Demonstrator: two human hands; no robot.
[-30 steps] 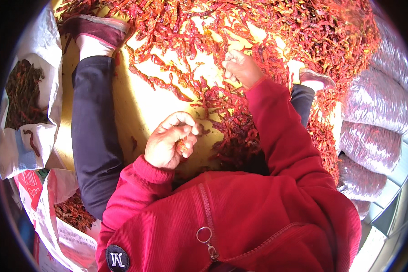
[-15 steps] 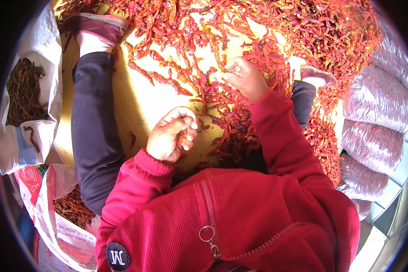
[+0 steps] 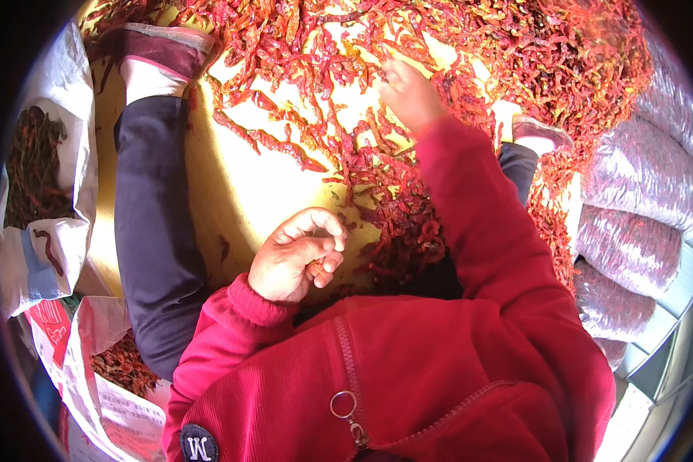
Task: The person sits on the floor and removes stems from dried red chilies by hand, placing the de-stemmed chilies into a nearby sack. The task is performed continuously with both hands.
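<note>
My left hand (image 3: 291,260) is curled above the yellow surface (image 3: 235,185), thumb and fingers closed round a small orange piece, possibly dried chili. My right hand (image 3: 410,95) reaches among loose dried red chilies (image 3: 292,146) toward the upper middle, back uppermost; its fingertips are bent and partly out of sight, so I cannot tell whether it grips one. A thicker heap of red chilies (image 3: 562,54) lies beyond it at upper right, and a darker clump (image 3: 400,242) lies between my hands.
My outstretched legs (image 3: 158,215) flank the chilies. At left stand a white sack of dark dried pods (image 3: 35,173) and another sack of red chilies (image 3: 123,358). Stacked clear bags of chilies (image 3: 631,177) line the right side.
My right hand has moved up, away from me, farther into the chilies. My left hand has shifted slightly down and right, its fingers still curled.
</note>
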